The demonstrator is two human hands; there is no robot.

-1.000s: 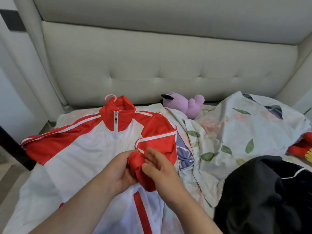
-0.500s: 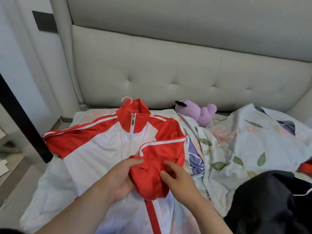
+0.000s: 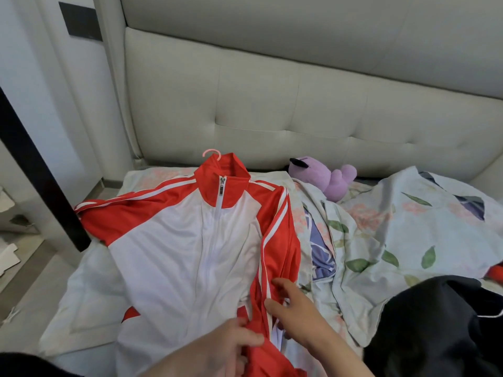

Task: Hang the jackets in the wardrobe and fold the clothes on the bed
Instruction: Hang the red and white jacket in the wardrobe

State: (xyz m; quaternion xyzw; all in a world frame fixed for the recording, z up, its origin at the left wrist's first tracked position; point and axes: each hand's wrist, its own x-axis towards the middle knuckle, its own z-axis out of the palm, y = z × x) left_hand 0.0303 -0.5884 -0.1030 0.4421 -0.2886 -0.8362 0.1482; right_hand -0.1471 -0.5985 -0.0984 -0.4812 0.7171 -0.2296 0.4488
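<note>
While left hand (image 3: 228,346) pinches sleeve (image 3: 280,254) of jacket (image 3: 185,254), right hand (image 3: 296,308) rests splayed on it: straightening step, likely; next, lift by hanger (image 3: 211,152) toward wardrobe.

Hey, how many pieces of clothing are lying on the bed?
2. The red and white track jacket lies at the left, the black garment at the lower right corner. Others may be hidden under the floral duvet.

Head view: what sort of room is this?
Most likely a bedroom: a padded headboard, floral bedding under the red and white jacket, and a purple plush toy.
</note>
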